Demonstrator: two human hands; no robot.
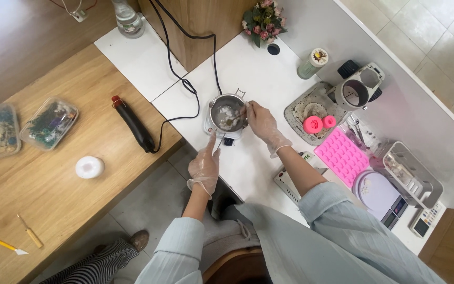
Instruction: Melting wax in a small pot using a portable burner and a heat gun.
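A small metal melting pot (227,115) sits on a white electric base on the white table (258,73), with whitish lumps inside. My right hand (262,124), in a clear glove, grips the pot's right rim. My left hand (205,164), also gloved, points a finger up at the base's front left edge and seems to hold a thin stick; the stick is hard to make out.
A black heat gun (134,123) lies on the wooden table (53,210) left of the pot, its cord looping behind. A pink silicone mould (341,156), a grey tray (311,113), a scale (382,195) and a clear box (412,173) crowd the right. Flower boxes (49,123) lie far left.
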